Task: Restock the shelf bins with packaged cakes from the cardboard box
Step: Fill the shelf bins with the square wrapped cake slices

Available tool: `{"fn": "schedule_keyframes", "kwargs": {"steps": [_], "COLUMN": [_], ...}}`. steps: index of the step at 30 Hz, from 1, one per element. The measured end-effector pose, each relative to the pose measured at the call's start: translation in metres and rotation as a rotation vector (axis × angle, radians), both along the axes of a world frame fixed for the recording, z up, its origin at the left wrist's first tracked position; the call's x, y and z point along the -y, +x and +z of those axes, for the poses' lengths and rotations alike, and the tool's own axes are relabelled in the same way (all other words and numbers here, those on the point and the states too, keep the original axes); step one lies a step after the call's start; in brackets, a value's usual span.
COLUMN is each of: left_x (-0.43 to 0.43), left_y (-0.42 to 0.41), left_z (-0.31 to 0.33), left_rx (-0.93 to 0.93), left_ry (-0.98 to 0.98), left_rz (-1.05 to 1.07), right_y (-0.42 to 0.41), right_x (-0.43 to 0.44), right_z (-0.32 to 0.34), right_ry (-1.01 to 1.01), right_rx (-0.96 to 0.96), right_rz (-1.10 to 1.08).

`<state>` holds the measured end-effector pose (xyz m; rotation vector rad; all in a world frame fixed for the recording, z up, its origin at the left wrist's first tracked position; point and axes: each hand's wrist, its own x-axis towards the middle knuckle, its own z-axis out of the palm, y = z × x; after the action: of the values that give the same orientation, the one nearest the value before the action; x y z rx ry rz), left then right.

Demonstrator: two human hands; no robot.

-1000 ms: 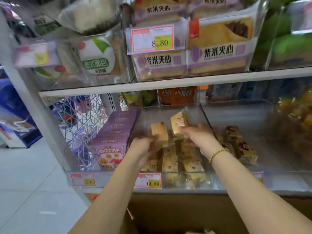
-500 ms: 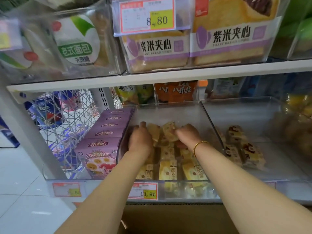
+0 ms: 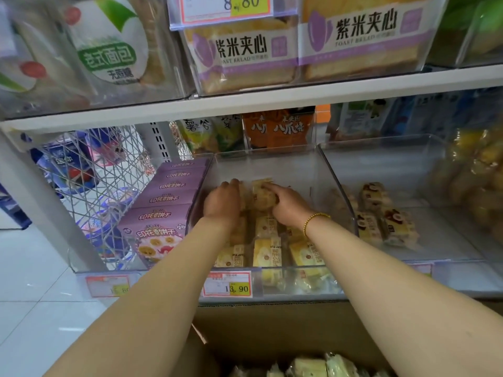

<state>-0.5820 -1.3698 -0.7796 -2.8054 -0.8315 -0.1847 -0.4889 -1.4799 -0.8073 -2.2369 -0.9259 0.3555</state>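
Note:
Both my hands reach deep into the clear middle shelf bin. My left hand grips a wrapped yellow cake at the back left of the bin, mostly hidden behind its fingers. My right hand, with a gold bead bracelet, holds another wrapped cake beside it. Rows of yellow packaged cakes lie in the front of the bin. The open cardboard box stands below the shelf, with more packaged cakes inside.
Purple biscuit boxes stand left of the bin, against a wire basket. The clear bin to the right holds brown-topped cakes. Toast bread bags sit on the shelf above. A price tag reads 13.90.
My hands have pushed the two cakes farther back and lower into the bin. The camera has moved closer to the shelf.

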Motion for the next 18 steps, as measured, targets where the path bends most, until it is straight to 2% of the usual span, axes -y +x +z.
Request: {"fn": "schedule_keyframes", "kwargs": {"steps": [4, 6, 9, 11, 13, 14, 16, 18], "left_x": [0.004, 0.023, 0.074, 0.102, 0.114, 0.116, 0.117, 0.114], "left_y": [-0.013, -0.035, -0.095, -0.138, -0.165, -0.173, -0.181, -0.183], "left_z": [0.008, 0.009, -0.001, -0.010, -0.035, -0.051, -0.085, -0.117], "left_rx": [-0.050, 0.111, 0.499, 0.588, 0.496, 0.407, 0.226, 0.056], "left_ry": [-0.183, -0.186, -0.215, -0.357, -0.541, -0.592, -0.685, -0.794], "left_rz": [-0.030, -0.156, -0.356, -0.460, -0.502, -0.482, -0.381, -0.233], "right_y": [-0.008, -0.017, -0.053, -0.089, -0.124, -0.139, -0.163, -0.177], "right_x": [-0.002, 0.008, 0.049, 0.088, 0.123, 0.139, 0.160, 0.176], "right_z": [0.001, 0.008, 0.020, 0.021, 0.011, -0.001, -0.038, -0.081], "right_ry": [-0.244, -0.252, -0.022, 0.252, 0.481, 0.503, 0.367, 0.055], "right_rx": [0.090, 0.171, 0.365, 0.584, 0.613, 0.590, 0.519, 0.362], "right_rz": [0.090, 0.079, 0.002, -0.085, -0.074, -0.026, 0.042, 0.084]}}
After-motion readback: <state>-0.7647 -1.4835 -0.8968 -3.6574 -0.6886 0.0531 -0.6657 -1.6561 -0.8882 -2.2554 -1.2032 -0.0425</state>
